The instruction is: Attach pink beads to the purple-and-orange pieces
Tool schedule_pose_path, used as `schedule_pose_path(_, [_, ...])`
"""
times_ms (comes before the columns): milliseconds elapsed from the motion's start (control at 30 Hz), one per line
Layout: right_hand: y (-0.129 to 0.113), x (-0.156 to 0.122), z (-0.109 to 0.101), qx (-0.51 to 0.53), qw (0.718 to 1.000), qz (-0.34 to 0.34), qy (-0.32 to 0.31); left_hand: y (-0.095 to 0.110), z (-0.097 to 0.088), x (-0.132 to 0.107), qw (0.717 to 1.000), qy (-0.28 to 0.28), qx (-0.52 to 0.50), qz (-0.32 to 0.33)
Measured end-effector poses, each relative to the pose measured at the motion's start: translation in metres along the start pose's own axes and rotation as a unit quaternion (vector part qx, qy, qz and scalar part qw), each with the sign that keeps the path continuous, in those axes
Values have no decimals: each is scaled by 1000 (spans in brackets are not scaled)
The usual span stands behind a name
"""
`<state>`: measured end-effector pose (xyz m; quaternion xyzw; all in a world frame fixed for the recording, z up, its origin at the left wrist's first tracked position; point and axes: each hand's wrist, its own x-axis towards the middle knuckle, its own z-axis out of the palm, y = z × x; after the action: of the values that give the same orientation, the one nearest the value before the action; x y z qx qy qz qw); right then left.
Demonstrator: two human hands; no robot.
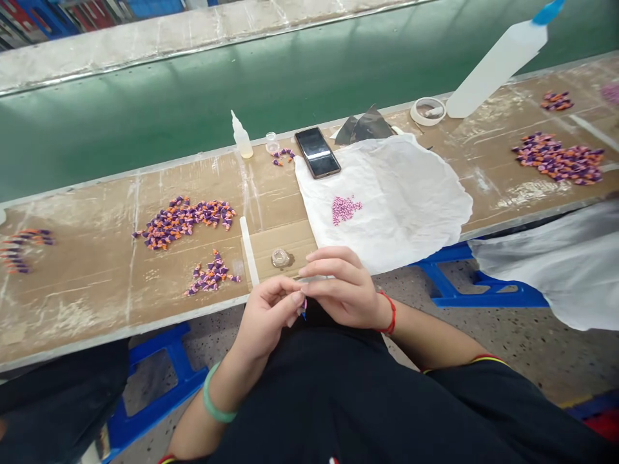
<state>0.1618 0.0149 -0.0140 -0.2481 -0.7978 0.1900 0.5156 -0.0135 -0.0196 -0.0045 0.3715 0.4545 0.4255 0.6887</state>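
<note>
My left hand [271, 314] pinches a small purple and blue piece [304, 308] between thumb and fingertips, in front of my body at the table's near edge. My right hand [342, 287] meets it there, its fingers bent and closed at the same spot. What my right fingers hold is mostly hidden; a thin greyish sliver shows between them. Just beyond the hands, a small clear glass-like pot [280, 258] sits on a cardboard sheet [264, 241]. A heap of tiny pink pieces [345, 210] lies on a white cloth [401, 193] to the right.
Purple and orange pieces form a large heap [188, 219] and a smaller heap [213, 276] at left. A white strip [249, 251] lies beside them. Farther back are a dropper bottle [241, 136], a phone [318, 153], a tape roll [428, 111] and a tall white bottle [500, 67].
</note>
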Motion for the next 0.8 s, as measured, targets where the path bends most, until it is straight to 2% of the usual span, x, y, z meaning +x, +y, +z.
schedule_pose_path(67, [-5, -8, 10, 87, 992, 89, 26, -3, -1, -3, 999, 14, 26, 17])
schedule_pose_path(100, [-8, -11, 15, 139, 978, 150, 40, -3, -1, -4, 998, 26, 45, 35])
schedule_pose_path(167, [-13, -16, 25, 241, 931, 267, 61, -4, 1, -6, 992, 51, 87, 77])
schedule_pose_path(233, [-17, -18, 32, 318, 878, 349, 80, -5, 3, -5, 985, 67, 115, 109])
schedule_pose_path(333, [-20, -17, 39, 385, 818, 412, 111, -10, 5, -2, 983, 81, 103, 131])
schedule_pose_path(400, [-20, -16, 42, 412, 795, 430, 119, -14, 6, 0, 982, 91, 88, 142])
schedule_pose_path(467, [-20, -15, 44, 422, 784, 438, 124, -17, 8, 1, 977, 102, 94, 159])
schedule_pose_path(533, [-19, -16, 43, 413, 788, 440, 125, -17, 9, 1, 968, 120, 125, 182])
schedule_pose_path(600, [-18, -15, 39, 383, 810, 431, 105, -15, 10, 1, 958, 140, 155, 197])
schedule_pose_path(700, [-14, -9, 26, 299, 865, 401, 42, -9, 10, -1, 961, 144, 155, 176])
schedule_pose_path(800, [-12, 4, 9, 186, 917, 348, -52, -3, 8, -2, 973, 122, 138, 136])
